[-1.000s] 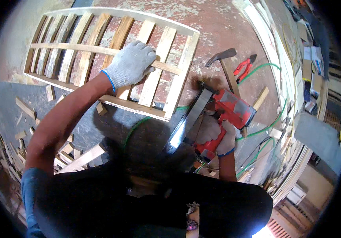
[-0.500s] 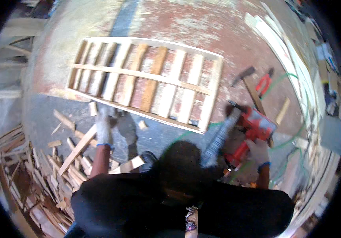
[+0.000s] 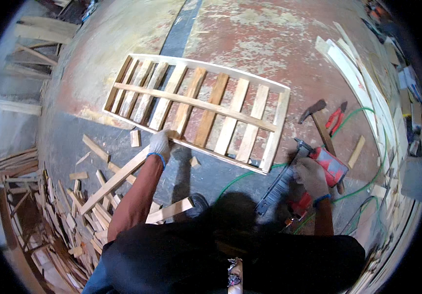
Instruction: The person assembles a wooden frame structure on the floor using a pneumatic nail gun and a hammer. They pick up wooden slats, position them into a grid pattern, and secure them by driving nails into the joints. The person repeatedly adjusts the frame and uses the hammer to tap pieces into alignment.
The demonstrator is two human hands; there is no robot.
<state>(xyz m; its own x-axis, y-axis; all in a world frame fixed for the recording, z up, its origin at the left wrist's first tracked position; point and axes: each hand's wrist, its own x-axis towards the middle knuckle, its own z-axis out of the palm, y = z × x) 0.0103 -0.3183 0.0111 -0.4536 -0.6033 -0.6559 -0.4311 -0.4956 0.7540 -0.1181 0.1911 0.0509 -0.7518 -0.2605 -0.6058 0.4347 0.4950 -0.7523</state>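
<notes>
A slatted wooden frame [image 3: 191, 101] lies on the floor ahead of me, with a long strip running across its slats. My left hand [image 3: 161, 143], in a pale work glove, grips the near rail left of its middle; the fingertips are partly hidden behind the rail. To the right of the frame is a red and black nail gun [image 3: 331, 166] with a long dark magazine. My gloved right hand [image 3: 311, 177] is closed on its body beside the magazine, covering part of it.
Beyond the nail gun lie a hammer [image 3: 322, 128] and red-handled pliers [image 3: 337, 117]. A green hose [image 3: 240, 180] curves across the floor. Wood offcuts [image 3: 95, 147] are scattered at left, and long pale boards [image 3: 353, 73] lie at right.
My left hand has moved right and up onto the frame's near rail. My right hand has shifted from the nail gun's rear toward its magazine. The view has shifted slightly.
</notes>
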